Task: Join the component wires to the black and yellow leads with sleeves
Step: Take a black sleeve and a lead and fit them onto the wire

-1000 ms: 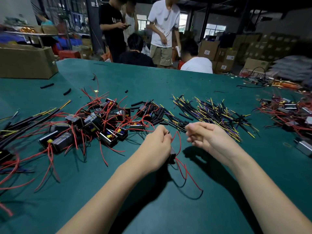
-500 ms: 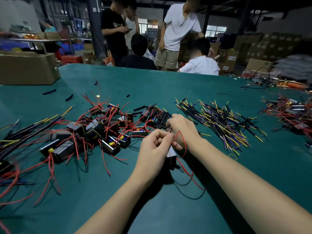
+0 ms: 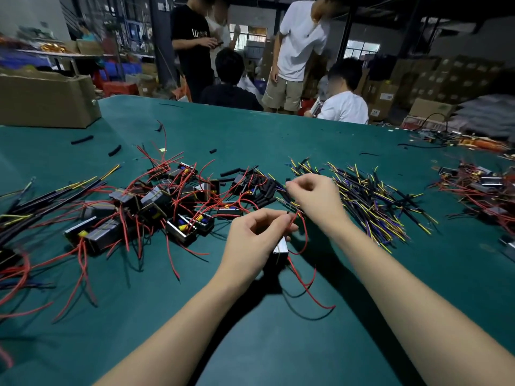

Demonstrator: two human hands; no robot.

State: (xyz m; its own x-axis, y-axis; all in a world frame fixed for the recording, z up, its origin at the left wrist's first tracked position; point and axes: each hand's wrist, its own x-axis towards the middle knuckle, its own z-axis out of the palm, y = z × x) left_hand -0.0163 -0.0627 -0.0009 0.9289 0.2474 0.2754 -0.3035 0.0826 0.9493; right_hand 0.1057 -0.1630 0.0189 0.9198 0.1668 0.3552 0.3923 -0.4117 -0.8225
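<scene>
Component (image 3: 281, 249) hangs under the left hand (image 3: 252, 240), its red wire (image 3: 292, 218) pinched in those fingers (image 3: 278, 218); right hand (image 3: 315, 197) pinches a black sleeve (image 3: 288, 180) above the leads pile (image 3: 370, 201) on the counter (image 3: 278, 344).

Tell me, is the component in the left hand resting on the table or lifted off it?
Cannot tell. The left hand grips the component just above the green table, with shadow directly beneath, so contact is unclear.

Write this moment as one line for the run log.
left hand: grips component, pinches red wire | right hand: pinches small black piece above lead pile | joint: not yet made
</scene>
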